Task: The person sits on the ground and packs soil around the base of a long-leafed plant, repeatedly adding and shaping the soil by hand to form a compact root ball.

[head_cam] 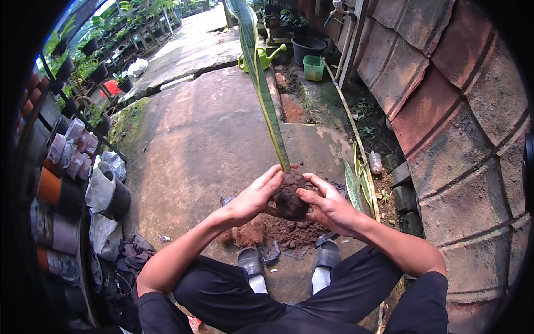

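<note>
Between my two hands is a dark, moist ball of soil (290, 197). From its top rises one long snake plant leaf (267, 92), green with yellow edges, leaning slightly to the left. My left hand (267, 188) presses on the ball's left side. Around the right side and underside curl the fingers of my right hand (329, 204). Below them, loose soil (296, 234) lies heaped on torn black plastic, beside a clump of brown coconut fibre (246, 234). Roots cannot be seen within the ball.
More snake plant leaves (354, 183) lie at the right, along a thin pole (361, 146). Clay roof tiles (463, 167) slope along the right side. A green watering can (263, 58) and a green tub (313, 68) stand ahead. Stacked pots (54, 188) fill the left.
</note>
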A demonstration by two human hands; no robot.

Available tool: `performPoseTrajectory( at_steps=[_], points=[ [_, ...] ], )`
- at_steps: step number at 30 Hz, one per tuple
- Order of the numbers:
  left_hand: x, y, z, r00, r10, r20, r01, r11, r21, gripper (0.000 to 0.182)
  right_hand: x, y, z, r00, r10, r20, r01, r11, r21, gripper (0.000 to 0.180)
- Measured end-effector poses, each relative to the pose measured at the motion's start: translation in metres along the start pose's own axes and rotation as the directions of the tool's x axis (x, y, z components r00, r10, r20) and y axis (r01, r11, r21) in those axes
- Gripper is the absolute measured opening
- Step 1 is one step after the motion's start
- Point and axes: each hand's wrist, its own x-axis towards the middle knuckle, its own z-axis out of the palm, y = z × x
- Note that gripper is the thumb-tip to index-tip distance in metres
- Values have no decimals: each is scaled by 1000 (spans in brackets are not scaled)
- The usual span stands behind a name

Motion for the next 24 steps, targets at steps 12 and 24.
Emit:
performPoseTrajectory(
  at_steps=[12,24],
  points=[
    [10,-19,10,984,28,-176,-76,959,-272,46,16,12,-7,999,-35,32,37,998,-58,46],
    [10,-9,-2,980,32,-196,-16,997,80,64,9,3,-5,998,-30,47,32,998,-49,59]
  ],
)
